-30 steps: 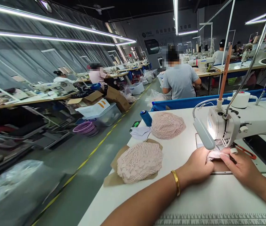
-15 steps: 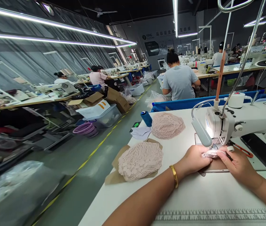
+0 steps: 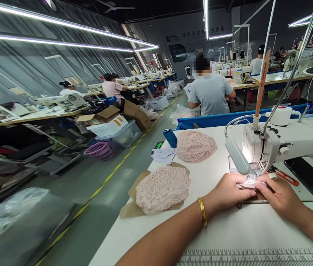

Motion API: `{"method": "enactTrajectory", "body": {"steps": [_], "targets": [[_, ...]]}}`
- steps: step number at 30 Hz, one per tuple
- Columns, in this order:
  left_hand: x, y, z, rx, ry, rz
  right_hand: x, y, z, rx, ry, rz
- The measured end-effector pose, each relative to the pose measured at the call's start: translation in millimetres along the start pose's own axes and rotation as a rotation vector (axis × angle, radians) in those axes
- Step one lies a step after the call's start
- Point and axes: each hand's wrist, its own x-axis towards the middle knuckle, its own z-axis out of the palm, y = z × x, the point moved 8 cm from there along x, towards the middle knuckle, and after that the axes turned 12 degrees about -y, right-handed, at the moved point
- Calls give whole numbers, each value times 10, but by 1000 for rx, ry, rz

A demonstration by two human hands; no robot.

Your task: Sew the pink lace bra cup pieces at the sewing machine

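A small pale piece of lace fabric is pinched between my two hands, just in front of the needle area of a white sewing machine. My left hand grips its left side between thumb and fingers, a gold bangle on the wrist. My right hand is closed on the right side, thumb near the left thumb. The machine's lamp lights the fabric brightly; the needle itself is hard to make out. Two piles of beige lace pieces, a near pile and a far pile, lie left of my hands.
Orange-handled thread snips and a black phone lie right of the needle. A blue thread cone stands at the table's left edge. A clear ruler runs along the front. A co-worker sits ahead beyond a blue cloth.
My hands have turned the lace slightly and the thumbs have come closer together; a dotted edge now shows more. The view has shifted a little. Both hands keep their hold.
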Motion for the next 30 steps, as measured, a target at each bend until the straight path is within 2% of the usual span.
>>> {"method": "enactTrajectory", "body": {"steps": [3, 6, 8, 11, 14, 17, 30], "targets": [[-96, 120, 18, 323, 66, 131, -44, -30, 58, -63, -107, -70], [-258, 267, 146, 701, 102, 277, -107, -149, 111, -153, -228, -215], [-362, 338, 226, 837, 119, 351, -130, -204, 115, -195, -267, -263], [-446, 392, 314, 885, 93, 417, -131, -240, 111, -212, -291, -281], [-440, 360, 365, 909, 24, 376, -123, -255, 102, -235, -282, -291], [-433, 348, 371, 931, 6, 351, -110, -243, 90, -239, -277, -274], [-335, 283, 314, 908, 66, 381, -87, -20, 122, -224, -260, -174]]}}
